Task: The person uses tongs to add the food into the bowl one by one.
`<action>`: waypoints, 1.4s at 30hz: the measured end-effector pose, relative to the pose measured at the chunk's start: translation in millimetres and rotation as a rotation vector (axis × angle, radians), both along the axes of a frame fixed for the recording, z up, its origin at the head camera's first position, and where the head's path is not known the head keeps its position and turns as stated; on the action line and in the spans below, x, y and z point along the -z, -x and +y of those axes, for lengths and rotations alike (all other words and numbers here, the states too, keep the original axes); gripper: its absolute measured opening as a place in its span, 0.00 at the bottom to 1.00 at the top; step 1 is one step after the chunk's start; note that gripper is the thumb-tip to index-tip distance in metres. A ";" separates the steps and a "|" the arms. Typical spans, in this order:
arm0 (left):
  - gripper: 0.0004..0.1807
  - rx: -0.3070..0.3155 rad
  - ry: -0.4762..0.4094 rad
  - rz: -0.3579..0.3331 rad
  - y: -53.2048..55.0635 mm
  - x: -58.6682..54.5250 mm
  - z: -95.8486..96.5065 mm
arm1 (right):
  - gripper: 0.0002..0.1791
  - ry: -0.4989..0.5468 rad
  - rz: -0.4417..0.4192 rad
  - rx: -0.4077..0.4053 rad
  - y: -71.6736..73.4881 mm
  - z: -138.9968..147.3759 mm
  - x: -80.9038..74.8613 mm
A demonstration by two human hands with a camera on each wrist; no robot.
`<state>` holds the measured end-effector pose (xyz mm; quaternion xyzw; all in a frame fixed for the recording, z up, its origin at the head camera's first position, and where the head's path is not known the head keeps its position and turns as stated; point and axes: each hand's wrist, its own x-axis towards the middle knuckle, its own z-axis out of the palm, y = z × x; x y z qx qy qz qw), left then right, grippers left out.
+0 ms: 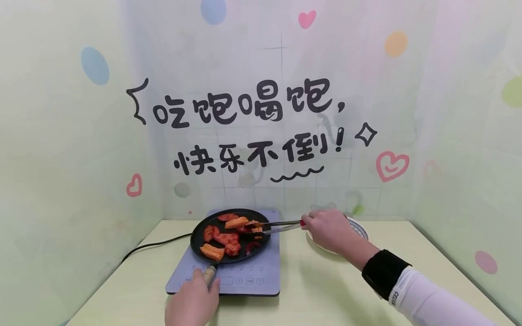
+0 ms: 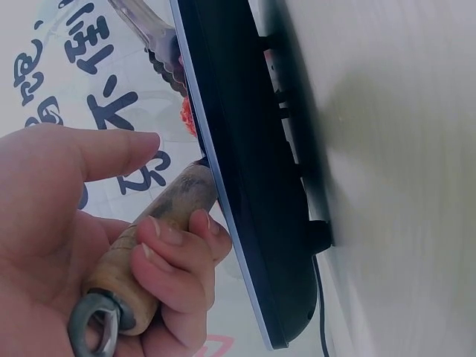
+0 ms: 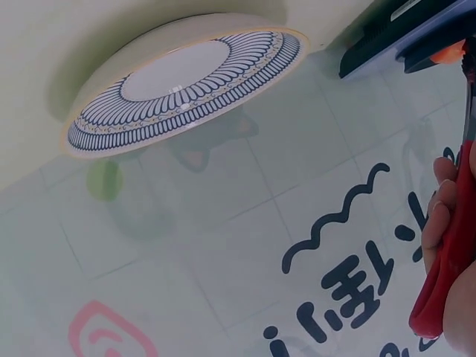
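My left hand (image 1: 191,299) grips the wooden handle (image 2: 178,197) of a round black frying pan (image 1: 196,240); its fingers curl round the wood in the left wrist view, and a metal ring hangs at the handle's end. In the pan lie red sauced pieces of meat (image 1: 229,242) and thick orange chunks (image 1: 212,251). From the right, my right hand (image 1: 328,228) holds metal tongs with red handles (image 3: 454,245). The tong tips reach into the pan's right side, around an orange chunk there; food partly hides them.
Under the pan is a flat induction cooker (image 1: 183,276), with a black cord (image 1: 159,244) running off left. A white plate with a blue patterned rim (image 3: 175,71) stands on the table right of it, partly behind my right hand. Printed wall sheets enclose the table's back and sides.
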<state>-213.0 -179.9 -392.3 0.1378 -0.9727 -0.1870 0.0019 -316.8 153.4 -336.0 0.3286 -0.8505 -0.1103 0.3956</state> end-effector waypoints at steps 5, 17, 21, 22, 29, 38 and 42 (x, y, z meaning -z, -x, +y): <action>0.44 0.000 -0.007 -0.004 -0.2 -1.1 0.1 | 0.09 -0.001 0.033 -0.035 3.7 -2.2 4.0; 0.44 0.003 -0.004 0.006 1.3 -0.4 -0.3 | 0.08 -0.105 0.276 -0.124 7.7 -4.3 4.9; 0.43 0.003 -0.003 0.005 0.5 -0.7 -0.1 | 0.11 -0.142 0.312 -0.114 5.4 -12.9 5.3; 0.43 0.003 -0.004 0.003 0.1 -1.0 0.2 | 0.12 -0.151 0.319 -0.108 5.4 -15.3 6.0; 0.43 0.009 -0.003 0.005 -3.6 -5.0 3.1 | 0.12 -0.163 0.348 -0.074 4.0 -24.6 7.7; 0.42 0.016 -0.014 0.000 -0.6 -0.9 0.5 | 0.11 -0.107 0.300 -0.105 4.8 -14.1 11.3; 0.42 0.016 -0.014 -0.001 0.4 1.2 -0.7 | 0.15 -0.035 0.317 -0.150 1.2 -7.8 15.3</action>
